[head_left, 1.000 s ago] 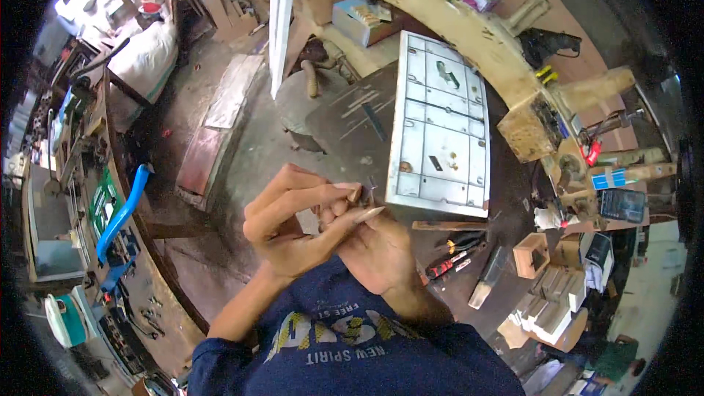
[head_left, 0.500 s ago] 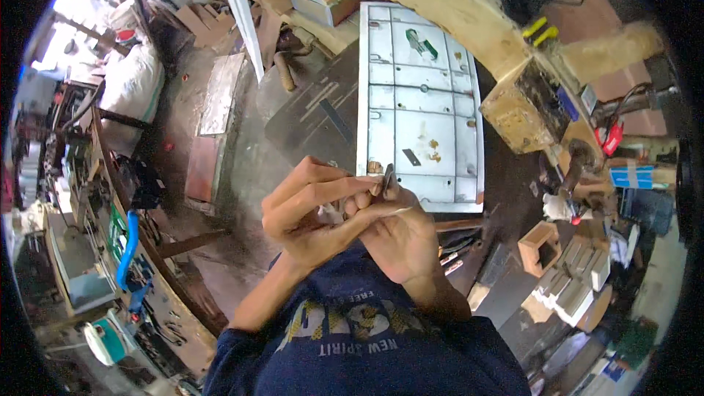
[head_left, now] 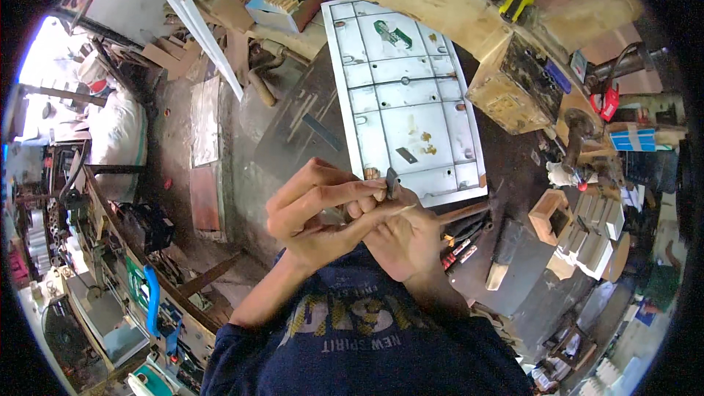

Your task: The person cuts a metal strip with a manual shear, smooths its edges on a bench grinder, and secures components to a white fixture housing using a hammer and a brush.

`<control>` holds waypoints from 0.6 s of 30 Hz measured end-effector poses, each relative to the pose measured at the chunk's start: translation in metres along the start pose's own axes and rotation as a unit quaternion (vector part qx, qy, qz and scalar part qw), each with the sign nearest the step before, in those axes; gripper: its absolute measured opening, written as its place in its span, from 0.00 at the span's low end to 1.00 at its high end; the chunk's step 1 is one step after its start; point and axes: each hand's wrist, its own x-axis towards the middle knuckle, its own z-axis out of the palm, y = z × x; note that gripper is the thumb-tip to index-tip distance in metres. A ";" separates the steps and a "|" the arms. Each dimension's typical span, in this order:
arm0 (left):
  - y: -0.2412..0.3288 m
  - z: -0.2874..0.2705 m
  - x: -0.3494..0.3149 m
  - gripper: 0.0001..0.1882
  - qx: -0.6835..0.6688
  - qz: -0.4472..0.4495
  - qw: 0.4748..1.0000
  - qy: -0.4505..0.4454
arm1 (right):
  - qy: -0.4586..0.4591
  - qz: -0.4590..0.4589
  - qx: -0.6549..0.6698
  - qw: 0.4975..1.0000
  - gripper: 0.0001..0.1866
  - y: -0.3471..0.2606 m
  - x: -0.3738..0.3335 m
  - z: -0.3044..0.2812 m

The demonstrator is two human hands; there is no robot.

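Both hands meet in front of my chest, over the near edge of a white panel (head_left: 370, 132) marked with dark grid lines. My left hand (head_left: 315, 209) is closed, its fingertips pinched against a small dark flat piece (head_left: 391, 178). My right hand (head_left: 407, 242) has its fingers curled round the lower end of that piece, which stands up between the fingertips. What it is exactly I cannot make out. On the panel lie another small dark plate (head_left: 406, 155), some brown crumbs (head_left: 427, 144) and a green-and-white wrapper (head_left: 394, 34).
A dark strip (head_left: 321, 132) lies left of the panel. Beyond are a wooden-handled tool (head_left: 262, 88) and a white bar (head_left: 202, 40). A stained wooden box (head_left: 517, 88) stands right. Pliers (head_left: 458, 253) and a small wooden frame (head_left: 550, 216) lie near right; a cluttered bench (head_left: 176, 297) stands left.
The view has shifted, so the panel appears tilted and further left. My hands keep nearly the same pinching pose, with the small dark piece still between the fingertips.
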 end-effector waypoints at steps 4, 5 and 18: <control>0.003 -0.015 -0.002 0.18 0.020 -0.010 1.000 -0.002 | 0.066 -0.007 -0.061 0.996 0.13 0.008 0.000 0.022; 0.004 -0.018 -0.005 0.17 0.011 -0.021 1.000 0.012 | 0.057 -0.033 -0.108 0.992 0.14 0.013 -0.002 0.020; 0.067 -0.166 -0.066 0.12 -0.097 -0.352 0.898 0.244 | -0.066 -0.123 -0.570 0.810 0.07 0.146 0.027 0.074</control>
